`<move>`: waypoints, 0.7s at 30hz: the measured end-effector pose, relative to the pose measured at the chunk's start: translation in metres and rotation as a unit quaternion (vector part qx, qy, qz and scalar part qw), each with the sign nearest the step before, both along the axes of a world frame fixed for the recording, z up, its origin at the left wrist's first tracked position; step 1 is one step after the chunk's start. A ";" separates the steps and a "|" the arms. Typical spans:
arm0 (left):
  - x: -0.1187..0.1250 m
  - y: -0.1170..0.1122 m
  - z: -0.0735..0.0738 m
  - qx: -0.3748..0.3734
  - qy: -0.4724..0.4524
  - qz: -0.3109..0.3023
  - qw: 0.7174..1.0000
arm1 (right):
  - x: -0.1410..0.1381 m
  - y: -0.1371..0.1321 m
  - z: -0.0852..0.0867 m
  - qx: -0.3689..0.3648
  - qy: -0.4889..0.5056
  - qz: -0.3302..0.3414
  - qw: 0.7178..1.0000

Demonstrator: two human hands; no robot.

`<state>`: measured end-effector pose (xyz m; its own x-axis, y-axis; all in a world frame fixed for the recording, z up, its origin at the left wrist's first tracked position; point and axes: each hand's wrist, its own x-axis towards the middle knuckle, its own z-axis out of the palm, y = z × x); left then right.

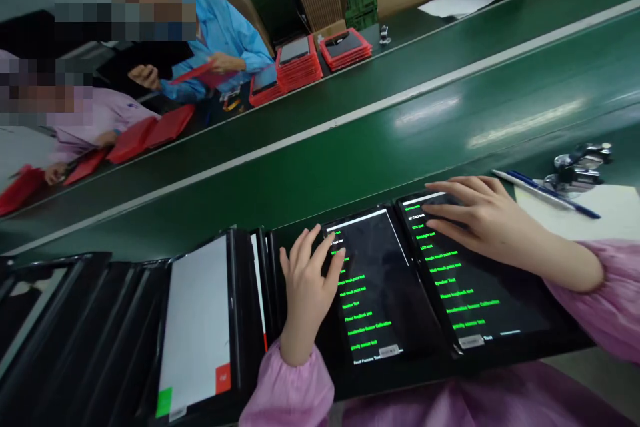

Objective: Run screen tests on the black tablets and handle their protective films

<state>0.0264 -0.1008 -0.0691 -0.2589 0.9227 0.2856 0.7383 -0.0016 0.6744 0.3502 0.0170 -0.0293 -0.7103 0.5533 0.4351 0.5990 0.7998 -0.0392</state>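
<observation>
Left hand: My left hand (pixel 310 287) was open, its fingers spread and their tips on the screen of a black tablet (pixel 375 307). It grasped nothing.

Right hand: My right hand (pixel 475 213) was open too, fingers spread over the upper screen of a second black tablet (pixel 480 300). It held nothing either.

Tablets: Both lay flat beneath my hands, side by side, showing lists of green text, near the edge of a green conveyor belt (pixel 350 140).

Handling: I judged them light and stiff, with fragile, slippery glass. I would take hold by the black edges, not the screens.

Left of my hands: A white-screened tablet (pixel 195 320) sat in an open black case (pixel 135 320).

Right of my hands: A blue pen (pixel 555 195) lay on white paper (pixel 585 213), near a chrome metal fitting (pixel 580 167).

Beyond my hands: Across the belt, a co-worker in a blue sleeve (pixel 225 33) held a red case (pixel 193 73).
</observation>
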 end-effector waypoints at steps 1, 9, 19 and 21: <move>0.000 0.006 -0.001 0.001 0.001 0.000 1.000 | -0.003 0.003 -0.002 0.005 -0.002 -0.006 1.000; 0.001 0.019 -0.015 -0.023 0.013 -0.023 0.999 | -0.007 0.016 -0.022 0.007 -0.050 0.005 0.999; -0.001 0.015 -0.015 -0.017 0.090 -0.040 0.995 | -0.005 0.020 -0.023 0.011 -0.039 0.026 0.999; -0.002 0.016 -0.015 -0.018 0.139 -0.046 0.989 | -0.008 0.020 -0.025 0.004 -0.037 0.025 0.999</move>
<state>0.0243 -0.0851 -0.0844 -0.0896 0.9493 0.3013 0.8935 -0.0570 0.4454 0.3424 0.0372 -0.0540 -0.7674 0.5133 0.3843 0.5592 0.8290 0.0093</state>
